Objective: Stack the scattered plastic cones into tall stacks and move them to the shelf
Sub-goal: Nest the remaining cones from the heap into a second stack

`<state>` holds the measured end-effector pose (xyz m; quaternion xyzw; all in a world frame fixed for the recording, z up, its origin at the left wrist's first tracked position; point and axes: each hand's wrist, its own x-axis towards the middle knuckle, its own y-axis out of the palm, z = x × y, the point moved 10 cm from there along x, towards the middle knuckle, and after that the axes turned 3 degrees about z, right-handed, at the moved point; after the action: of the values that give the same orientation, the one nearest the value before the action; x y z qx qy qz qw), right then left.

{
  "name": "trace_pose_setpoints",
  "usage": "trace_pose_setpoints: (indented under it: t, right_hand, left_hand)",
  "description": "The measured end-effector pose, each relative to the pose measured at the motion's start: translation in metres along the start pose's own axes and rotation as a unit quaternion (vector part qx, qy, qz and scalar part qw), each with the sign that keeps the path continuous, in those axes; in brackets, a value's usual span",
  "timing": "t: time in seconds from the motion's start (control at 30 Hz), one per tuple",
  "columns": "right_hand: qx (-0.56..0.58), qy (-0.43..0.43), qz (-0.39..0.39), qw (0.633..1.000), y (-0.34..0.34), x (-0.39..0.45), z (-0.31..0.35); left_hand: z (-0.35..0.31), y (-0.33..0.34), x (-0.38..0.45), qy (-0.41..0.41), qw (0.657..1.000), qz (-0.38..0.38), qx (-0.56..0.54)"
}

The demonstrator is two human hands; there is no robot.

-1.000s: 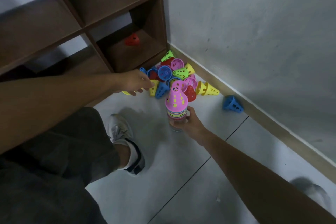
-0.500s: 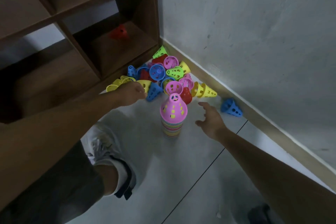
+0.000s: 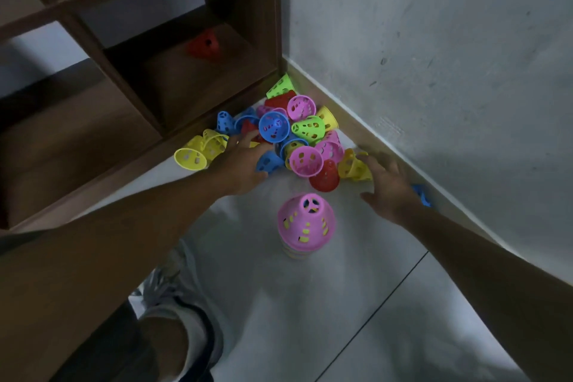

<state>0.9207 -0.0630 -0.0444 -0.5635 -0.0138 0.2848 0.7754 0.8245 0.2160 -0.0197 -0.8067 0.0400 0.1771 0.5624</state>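
On the pale floor in a corner there is a pile of cones in blue, pink, green, yellow and red, lying on their sides against the wall and the brown shelf. A stack of cones with a pink one on top stands upright near the pile, with nothing touching it. The left hand reaches to the pile with fingers spread, near a blue cone. The right hand is open above the floor, just beside a yellow cone. One red cone sits inside a low shelf compartment. A single blue cone lies by the wall, partly hidden by the right hand.
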Motion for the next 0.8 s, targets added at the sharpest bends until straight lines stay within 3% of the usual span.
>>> trace_pose_setpoints:
  t: [0.2, 0.33, 0.47, 0.8]
  right_hand:
    - [0.034, -0.001, 0.01, 0.999, 0.017, 0.022, -0.005]
    - [-0.058, -0.048, -0.045, 0.996, 0.002, 0.026, 0.007]
    - [-0.112, -0.051, -0.009, 0.992, 0.012, 0.034, 0.003]
    - [0.037, 0.017, 0.006, 0.999, 0.026, 0.023, -0.018]
  left_hand:
    - [0.014, 0.016, 0.017, -0.006, 0.998, 0.059, 0.037]
    - [0.018, 0.009, 0.021, -0.001, 0.997, 0.054, 0.05]
    - [0.024, 0.008, 0.028, 0.0, 0.996, 0.06, 0.066]
    - [0.024, 0.041, 0.021, 0.036, 0.979, 0.162, 0.12]
